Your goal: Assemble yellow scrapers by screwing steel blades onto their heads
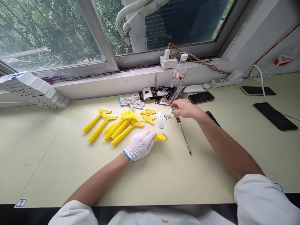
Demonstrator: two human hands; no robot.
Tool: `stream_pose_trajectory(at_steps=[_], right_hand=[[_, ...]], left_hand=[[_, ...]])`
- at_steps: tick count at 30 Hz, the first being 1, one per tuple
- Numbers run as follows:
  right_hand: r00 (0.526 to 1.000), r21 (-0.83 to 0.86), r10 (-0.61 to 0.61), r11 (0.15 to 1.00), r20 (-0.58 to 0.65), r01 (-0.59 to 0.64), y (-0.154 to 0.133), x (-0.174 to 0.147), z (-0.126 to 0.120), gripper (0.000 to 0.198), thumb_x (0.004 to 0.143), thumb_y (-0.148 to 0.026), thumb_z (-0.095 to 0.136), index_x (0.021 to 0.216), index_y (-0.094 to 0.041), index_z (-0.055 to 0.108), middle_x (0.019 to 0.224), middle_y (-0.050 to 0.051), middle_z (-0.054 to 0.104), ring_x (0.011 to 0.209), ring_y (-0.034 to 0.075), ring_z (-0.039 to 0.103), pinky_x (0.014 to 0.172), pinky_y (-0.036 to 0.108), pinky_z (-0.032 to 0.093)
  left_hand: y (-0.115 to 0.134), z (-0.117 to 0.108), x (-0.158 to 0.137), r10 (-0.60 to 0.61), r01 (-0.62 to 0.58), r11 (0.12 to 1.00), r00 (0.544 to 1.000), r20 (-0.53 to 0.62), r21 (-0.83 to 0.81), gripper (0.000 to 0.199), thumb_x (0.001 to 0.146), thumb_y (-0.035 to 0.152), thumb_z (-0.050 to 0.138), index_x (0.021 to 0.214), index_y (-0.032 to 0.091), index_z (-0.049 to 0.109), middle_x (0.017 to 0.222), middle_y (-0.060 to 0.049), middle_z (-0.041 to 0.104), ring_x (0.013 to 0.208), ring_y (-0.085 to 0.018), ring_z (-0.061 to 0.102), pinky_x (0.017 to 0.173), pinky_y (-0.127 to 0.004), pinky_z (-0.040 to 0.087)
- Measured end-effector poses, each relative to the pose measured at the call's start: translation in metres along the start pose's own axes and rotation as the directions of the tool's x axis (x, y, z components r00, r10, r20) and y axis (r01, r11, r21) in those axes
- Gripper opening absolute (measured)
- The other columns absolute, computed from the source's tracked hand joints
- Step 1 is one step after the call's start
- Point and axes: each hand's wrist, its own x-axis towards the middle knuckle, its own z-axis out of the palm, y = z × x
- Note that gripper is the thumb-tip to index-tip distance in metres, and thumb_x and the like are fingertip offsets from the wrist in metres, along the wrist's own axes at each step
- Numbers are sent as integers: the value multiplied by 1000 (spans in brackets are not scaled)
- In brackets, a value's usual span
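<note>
My left hand (140,144), in a white knit glove with a blue cuff, is closed around a yellow scraper (161,137). The scraper's head and blade edge stick out to the right, while most of its handle is hidden under the glove. My bare right hand (184,108) has its fingers around the clear and red handle of a screwdriver (184,134), whose shaft points down toward me. Small screws (168,117) lie loose just left of that handle. Beside them are flat metal blades (159,120) and several yellow plastic pieces (148,119).
Several yellow scrapers (119,128) lie at left centre. Behind them are a spare glove (132,101) and black packaging cards (150,93). A water bottle (180,73) stands by the sill. Phones (201,97) and cables are at right; white boxes (32,89) stand far left.
</note>
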Motion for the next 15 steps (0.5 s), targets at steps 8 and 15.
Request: stream_pose_trajectory(at_steps=[8, 15], right_hand=[[982, -150, 181, 974, 46, -172, -5, -4, 16, 38, 99, -30, 68, 132, -10, 67, 137, 25, 69, 123, 36, 67, 87, 37, 51], [948, -170, 46, 985, 314, 9, -63, -44, 26, 36, 95, -53, 74, 102, -18, 74, 110, 15, 77, 95, 31, 74, 69, 37, 48]], left_hand=[[-7, 0, 0, -80, 79, 996, 997, -13, -52, 36, 115, 30, 42, 145, 22, 60, 121, -10, 77, 92, -25, 76, 76, -36, 60], [-22, -13, 6, -231, 232, 968, 973, 23, -97, 35, 115, 31, 43, 143, 22, 62, 122, -9, 81, 106, -27, 79, 90, -40, 63]])
